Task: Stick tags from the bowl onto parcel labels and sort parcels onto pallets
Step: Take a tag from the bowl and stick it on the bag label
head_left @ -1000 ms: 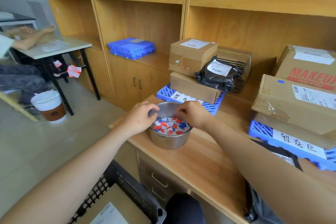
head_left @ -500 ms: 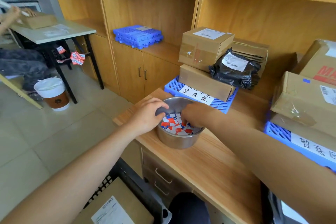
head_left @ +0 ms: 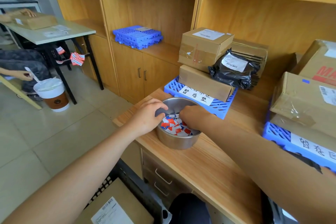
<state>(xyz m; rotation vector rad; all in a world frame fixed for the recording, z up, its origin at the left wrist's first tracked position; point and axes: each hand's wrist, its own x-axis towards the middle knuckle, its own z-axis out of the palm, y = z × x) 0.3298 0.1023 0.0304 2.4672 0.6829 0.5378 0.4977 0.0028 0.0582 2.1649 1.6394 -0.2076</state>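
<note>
Tags (head_left: 173, 126) loose in bowl (head_left: 177, 142) near table (head_left: 203, 169) edge at 9 o'clock; left hand (head_left: 145, 119) fingers curled over its 9 o'clock rim, right hand (head_left: 191, 114) digging from 3 o'clock, fingers buried, pinch not discernible: risk of lifting several stuck tags, or flicking some out.

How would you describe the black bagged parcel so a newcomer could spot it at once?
Start at the wooden desk and find the blue pallet just behind the steel bowl. On the long cardboard box lying on it, right of the taller box, rests the black parcel. It is the only crinkled black plastic bag there, with a white barcode label on top.
</note>
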